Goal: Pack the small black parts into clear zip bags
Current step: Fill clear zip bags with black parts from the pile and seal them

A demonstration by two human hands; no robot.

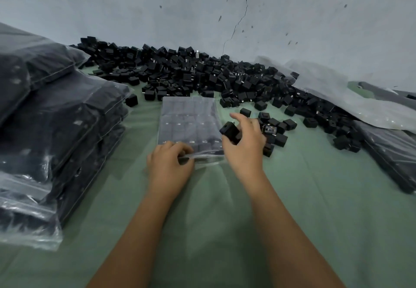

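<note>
Right hand (244, 145): fingers curled round small black parts (230, 132), held just above the near right corner of the clear zip bag (188, 123); index finger lifted free.
Left hand (168, 163): fingers bent, pinching the near open edge of the clear zip bag at its left corner.
Clear zip bag: flat on the green cloth (315, 197), mouth toward the person, already holding rows of black parts seen through the film.
Loose pile (202, 71): many more black parts heaped beyond the clear zip bag, along the foot of the wall (202, 6), spreading to the bag's right.
Small cluster (275, 127): a few parts just right of the clear zip bag, behind the right hand; one shows a shiny face.
Filled bags (56, 118): a stack well left of the clear zip bag, several layers high.
Plastic sheet (337, 94): crumpled film far right of the clear zip bag, partly over the pile.
Dark bag (391, 152): another filled bag at the far right edge, well apart from the clear zip bag.
</note>
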